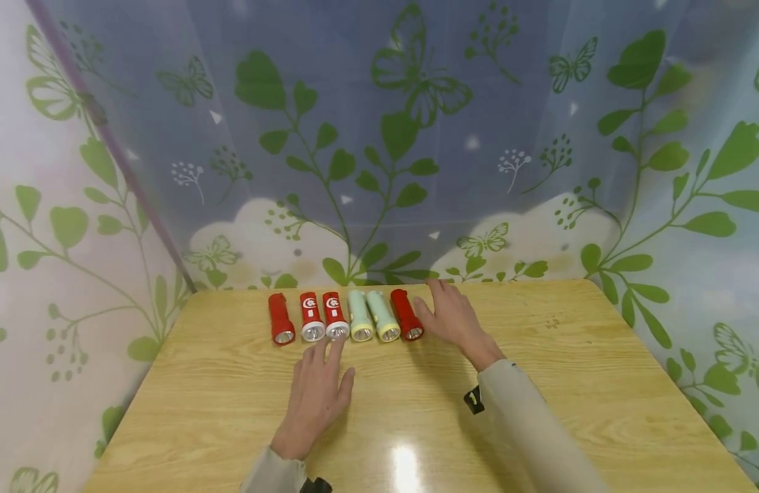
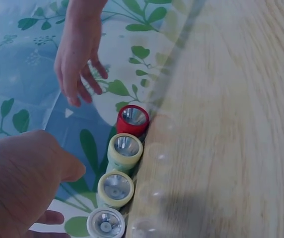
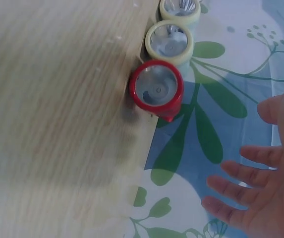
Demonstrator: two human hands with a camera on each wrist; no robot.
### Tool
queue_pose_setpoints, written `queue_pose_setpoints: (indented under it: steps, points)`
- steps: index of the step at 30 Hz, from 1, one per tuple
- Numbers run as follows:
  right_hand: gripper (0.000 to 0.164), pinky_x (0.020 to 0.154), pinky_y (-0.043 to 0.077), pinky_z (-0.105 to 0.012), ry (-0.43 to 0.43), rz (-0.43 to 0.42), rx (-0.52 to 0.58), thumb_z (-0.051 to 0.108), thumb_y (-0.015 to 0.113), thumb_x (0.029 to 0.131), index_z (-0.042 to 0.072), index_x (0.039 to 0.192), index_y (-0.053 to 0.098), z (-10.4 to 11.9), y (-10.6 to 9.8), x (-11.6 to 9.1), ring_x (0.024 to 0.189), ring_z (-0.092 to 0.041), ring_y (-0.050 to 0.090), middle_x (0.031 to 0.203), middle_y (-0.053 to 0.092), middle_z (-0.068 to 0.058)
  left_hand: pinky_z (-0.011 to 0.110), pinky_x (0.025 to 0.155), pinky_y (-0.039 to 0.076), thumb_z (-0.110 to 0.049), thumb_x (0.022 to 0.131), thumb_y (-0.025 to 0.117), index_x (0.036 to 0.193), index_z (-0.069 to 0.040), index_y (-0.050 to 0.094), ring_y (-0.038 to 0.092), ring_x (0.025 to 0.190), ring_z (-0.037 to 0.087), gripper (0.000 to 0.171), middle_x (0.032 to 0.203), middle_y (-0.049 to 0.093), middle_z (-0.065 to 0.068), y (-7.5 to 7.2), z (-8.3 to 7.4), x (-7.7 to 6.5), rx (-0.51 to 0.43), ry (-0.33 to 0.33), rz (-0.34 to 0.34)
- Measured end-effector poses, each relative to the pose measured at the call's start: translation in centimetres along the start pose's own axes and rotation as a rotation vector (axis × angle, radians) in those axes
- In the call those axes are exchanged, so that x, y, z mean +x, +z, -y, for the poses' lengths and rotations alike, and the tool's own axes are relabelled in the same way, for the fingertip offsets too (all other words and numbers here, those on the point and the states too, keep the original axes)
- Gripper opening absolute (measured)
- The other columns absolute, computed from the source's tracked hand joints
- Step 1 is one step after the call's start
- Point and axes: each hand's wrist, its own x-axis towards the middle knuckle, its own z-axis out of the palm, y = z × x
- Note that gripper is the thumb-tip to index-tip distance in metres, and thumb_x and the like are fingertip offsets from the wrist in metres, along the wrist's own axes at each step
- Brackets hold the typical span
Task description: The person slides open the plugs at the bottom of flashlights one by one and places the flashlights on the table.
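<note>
A row of flashlights lies side by side on the table, lenses toward the person. From the left come a red flashlight, two red ones with white heads and white emblems, two pale green ones with cream rims, and a darker red flashlight at the right end. My left hand hovers in front of the white-headed pair, fingers extended and holding nothing. My right hand is just right of the darker red flashlight, fingers spread. In the right wrist view, my right hand stays apart from that flashlight.
A curtain with green leaves and butterflies hangs behind the table, with patterned side panels. A dark strap piece shows at the right sleeve. Light glares off the table's front part.
</note>
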Motion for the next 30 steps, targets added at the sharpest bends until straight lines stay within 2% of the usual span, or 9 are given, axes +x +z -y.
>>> queue_pose_setpoints:
  steps: [5, 12, 17, 25, 30]
  points:
    - [0.057, 0.105, 0.048, -0.060, 0.038, 0.072, -0.018, 0.040, 0.047, 0.105, -0.001, 0.145, 0.048, -0.5, 0.2, 1.3, 0.129, -0.044, 0.056, 0.144, 0.055, -0.024, 0.055, 0.095, 0.053, -0.026, 0.094, 0.070, 0.144, -0.011, 0.050, 0.059, 0.120, 0.039, 0.057, 0.137, 0.059, 0.019, 0.2, -0.1, 0.0, -0.042, 0.036, 0.017]
    - [0.059, 0.112, 0.044, -0.057, 0.106, 0.179, 0.048, 0.041, 0.044, 0.104, 0.000, 0.146, 0.047, -1.2, 0.8, 3.2, 0.134, -0.042, 0.052, 0.149, 0.052, -0.022, 0.050, 0.085, 0.054, -0.024, 0.092, 0.071, 0.139, -0.011, 0.055, 0.062, 0.109, 0.036, 0.051, 0.130, 0.062, 0.014, 0.7, -0.2, 0.1, -0.041, 0.106, -0.023]
    - [0.055, 0.112, 0.044, -0.056, 0.137, 0.231, 0.117, 0.037, 0.044, 0.105, -0.001, 0.145, 0.050, -1.2, 1.2, 4.2, 0.135, -0.042, 0.053, 0.148, 0.054, -0.022, 0.049, 0.087, 0.054, -0.024, 0.092, 0.071, 0.137, -0.012, 0.056, 0.062, 0.110, 0.035, 0.049, 0.127, 0.063, 0.013, 0.9, 0.0, -0.1, -0.042, 0.118, -0.005]
    - [0.050, 0.107, 0.049, -0.052, 0.175, 0.262, 0.276, 0.030, 0.048, 0.105, -0.004, 0.140, 0.053, -0.8, 2.5, 5.5, 0.127, -0.040, 0.059, 0.138, 0.060, -0.024, 0.050, 0.084, 0.055, -0.022, 0.091, 0.071, 0.137, -0.010, 0.056, 0.062, 0.110, 0.034, 0.051, 0.124, 0.064, 0.013, 1.1, 0.5, -0.5, -0.035, 0.130, 0.035]
    - [0.051, 0.108, 0.048, -0.050, 0.230, 0.302, 0.278, 0.030, 0.049, 0.105, -0.006, 0.141, 0.051, -0.8, 3.2, 6.2, 0.129, -0.040, 0.057, 0.140, 0.059, -0.025, 0.051, 0.089, 0.055, -0.023, 0.092, 0.070, 0.139, -0.010, 0.055, 0.061, 0.114, 0.034, 0.051, 0.128, 0.063, 0.014, 1.1, 0.7, -0.7, -0.031, 0.121, 0.071]
